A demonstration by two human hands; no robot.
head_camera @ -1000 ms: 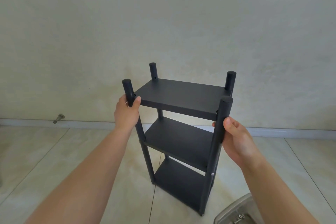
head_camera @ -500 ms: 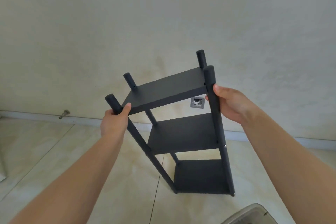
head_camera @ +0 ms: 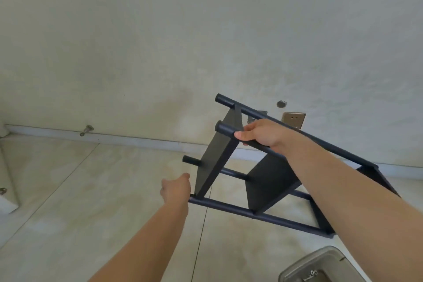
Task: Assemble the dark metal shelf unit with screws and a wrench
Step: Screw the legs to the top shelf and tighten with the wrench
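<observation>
The dark metal shelf unit (head_camera: 256,181) hangs tipped over above the tiled floor (head_camera: 68,190), its long axis running low-right to upper-left, post ends pointing left. Rigid and seemingly light, best carried by its posts: the right hand (head_camera: 258,133) wraps an upper post, the left hand (head_camera: 176,190) grips the lowest

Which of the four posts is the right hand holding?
The right hand grips the shelf unit's near upper post, second from the top; the other three run bare beside it.
</observation>
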